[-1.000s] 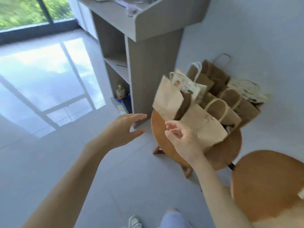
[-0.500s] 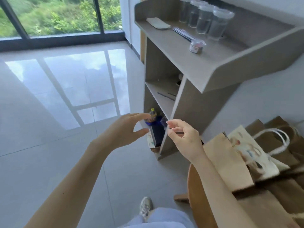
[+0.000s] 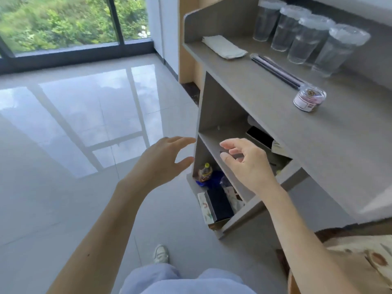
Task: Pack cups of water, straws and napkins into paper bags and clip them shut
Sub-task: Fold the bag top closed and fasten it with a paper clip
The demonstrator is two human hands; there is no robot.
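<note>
I read the left hand as released, fingers spread, holding nothing. The right hand is loosely curled and also empty. Four lidded cups, straws and napkins rest on the counter. A paper bag sits at lower right.

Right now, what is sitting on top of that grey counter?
Four lidded clear cups in a row, folded napkins, a bundle of straws and a small labelled jar. Anything behind the cups is hidden; the jar's contents are unclear.
</note>
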